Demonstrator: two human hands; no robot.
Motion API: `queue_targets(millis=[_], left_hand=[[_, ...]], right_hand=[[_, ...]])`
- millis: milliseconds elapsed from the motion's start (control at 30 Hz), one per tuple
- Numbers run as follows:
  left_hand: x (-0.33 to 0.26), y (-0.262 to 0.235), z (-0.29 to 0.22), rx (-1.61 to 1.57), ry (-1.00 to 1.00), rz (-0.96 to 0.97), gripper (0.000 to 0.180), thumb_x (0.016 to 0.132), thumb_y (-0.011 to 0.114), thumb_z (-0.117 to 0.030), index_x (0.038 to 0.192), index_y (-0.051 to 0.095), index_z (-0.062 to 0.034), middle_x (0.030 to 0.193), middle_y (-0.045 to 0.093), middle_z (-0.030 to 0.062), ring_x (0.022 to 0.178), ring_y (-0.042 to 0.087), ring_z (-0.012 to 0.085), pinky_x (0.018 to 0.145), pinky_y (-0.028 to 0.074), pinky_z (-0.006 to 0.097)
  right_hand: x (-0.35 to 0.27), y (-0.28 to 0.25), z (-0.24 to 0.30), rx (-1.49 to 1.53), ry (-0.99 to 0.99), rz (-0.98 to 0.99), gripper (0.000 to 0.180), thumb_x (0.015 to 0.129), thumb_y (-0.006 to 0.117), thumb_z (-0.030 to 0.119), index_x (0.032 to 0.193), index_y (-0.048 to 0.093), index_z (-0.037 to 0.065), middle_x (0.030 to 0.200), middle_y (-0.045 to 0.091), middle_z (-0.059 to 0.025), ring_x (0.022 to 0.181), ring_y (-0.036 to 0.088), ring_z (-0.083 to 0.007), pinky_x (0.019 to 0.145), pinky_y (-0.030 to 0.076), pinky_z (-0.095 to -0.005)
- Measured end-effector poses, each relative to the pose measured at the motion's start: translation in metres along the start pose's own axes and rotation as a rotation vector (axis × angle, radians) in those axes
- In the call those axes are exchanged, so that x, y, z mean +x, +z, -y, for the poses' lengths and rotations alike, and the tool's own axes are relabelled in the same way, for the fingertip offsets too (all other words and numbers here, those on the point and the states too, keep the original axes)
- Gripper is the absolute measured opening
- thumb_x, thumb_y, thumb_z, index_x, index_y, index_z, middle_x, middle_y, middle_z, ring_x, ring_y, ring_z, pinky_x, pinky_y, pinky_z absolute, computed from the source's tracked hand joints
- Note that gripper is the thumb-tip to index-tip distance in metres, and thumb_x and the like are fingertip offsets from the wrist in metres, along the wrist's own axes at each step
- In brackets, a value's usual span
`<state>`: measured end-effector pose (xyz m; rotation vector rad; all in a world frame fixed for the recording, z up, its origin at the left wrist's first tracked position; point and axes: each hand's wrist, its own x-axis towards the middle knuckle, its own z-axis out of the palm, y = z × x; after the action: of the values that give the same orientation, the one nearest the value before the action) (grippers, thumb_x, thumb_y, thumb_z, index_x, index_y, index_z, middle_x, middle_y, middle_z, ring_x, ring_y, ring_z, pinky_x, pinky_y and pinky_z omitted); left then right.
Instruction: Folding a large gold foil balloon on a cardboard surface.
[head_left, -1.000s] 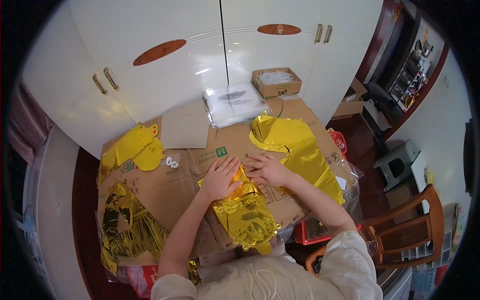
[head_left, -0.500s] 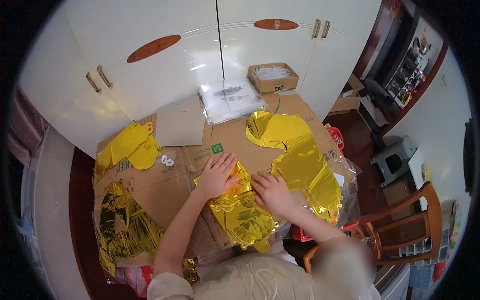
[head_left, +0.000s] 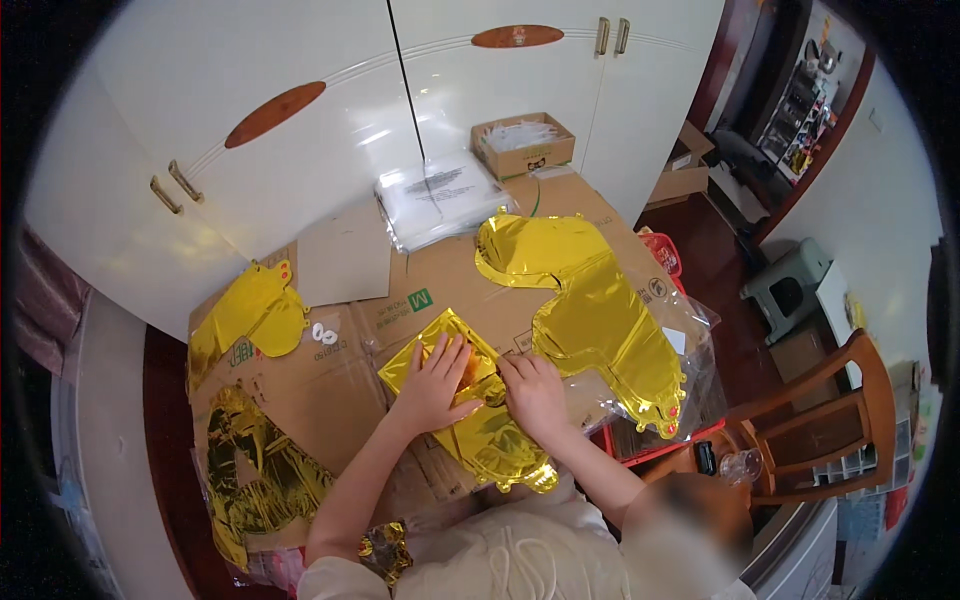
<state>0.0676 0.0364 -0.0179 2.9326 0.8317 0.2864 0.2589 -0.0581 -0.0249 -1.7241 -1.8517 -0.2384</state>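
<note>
A flat, shiny gold foil balloon lies partly folded on the cardboard in front of me. My left hand rests flat on its upper part, fingers stretched out and apart. At the balloon's right edge, my right hand has its fingers bent together, pinching the foil; the thumb is mostly hidden. Another flat gold foil balloon, curved in outline, is spread just right of my right hand. Farther left lie a third one and a crinkled gold foil piece.
Cardboard covers the table. Small white rings lie left of centre. At the back are a stack of clear plastic bags and a small carton of white items. A wooden chair stands right, a red basket at the table's edge.
My left hand has slid down slightly over the foil, uncovering its upper corner. My right hand has shifted a little and its fingers have closed at the edge. The whole view has tilted slightly.
</note>
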Motion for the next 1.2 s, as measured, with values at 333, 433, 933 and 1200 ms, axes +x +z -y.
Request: queue_targets(millis=[333,433,933,1200], left_hand=[[0.0,0.0,-0.004,-0.046,-0.034,0.034,0.083,0.09,0.056,-0.053,0.146,0.032,0.0025,0.153,0.031,0.0205,0.144,0.026,0.0363,0.116,0.011,0.057],[0.0,0.002,-0.005,-0.035,-0.032,0.028,0.079,0.09,0.055,-0.053,0.146,0.034,-0.0014,0.152,0.032,0.0206,0.144,0.025,0.0373,0.115,0.013,0.059],[0.0,0.006,-0.003,0.028,0.026,0.012,0.07,0.09,0.054,-0.054,0.146,0.04,-0.0158,0.152,0.033,0.0188,0.142,0.026,0.039,0.112,0.017,0.061],[0.003,0.008,-0.004,0.013,-0.011,-0.016,0.073,0.088,0.055,-0.056,0.144,0.042,-0.0116,0.149,0.037,0.0173,0.14,0.03,0.0383,0.112,0.017,0.063]], right_hand=[[0.001,0.004,-0.002,-0.086,-0.084,-0.075,0.012,0.074,0.058,0.014,0.085,0.063,0.01,0.086,0.06,-0.0018,0.087,0.057,-0.0185,0.075,0.043,-0.0331],[0.001,0.003,-0.002,-0.109,-0.114,-0.077,0.011,0.074,0.058,0.014,0.083,0.062,0.01,0.083,0.058,-0.0013,0.085,0.056,-0.0183,0.074,0.042,-0.0327],[-0.004,-0.003,-0.007,-0.034,-0.223,0.027,0.021,0.076,0.06,0.014,0.093,0.066,0.003,0.101,0.067,-0.0073,0.104,0.06,-0.0201,0.087,0.044,-0.0344],[-0.015,-0.02,-0.014,-0.004,-0.302,0.137,0.025,0.076,0.062,0.013,0.097,0.067,0.001,0.108,0.068,-0.0103,0.11,0.059,-0.0223,0.092,0.043,-0.0361]])
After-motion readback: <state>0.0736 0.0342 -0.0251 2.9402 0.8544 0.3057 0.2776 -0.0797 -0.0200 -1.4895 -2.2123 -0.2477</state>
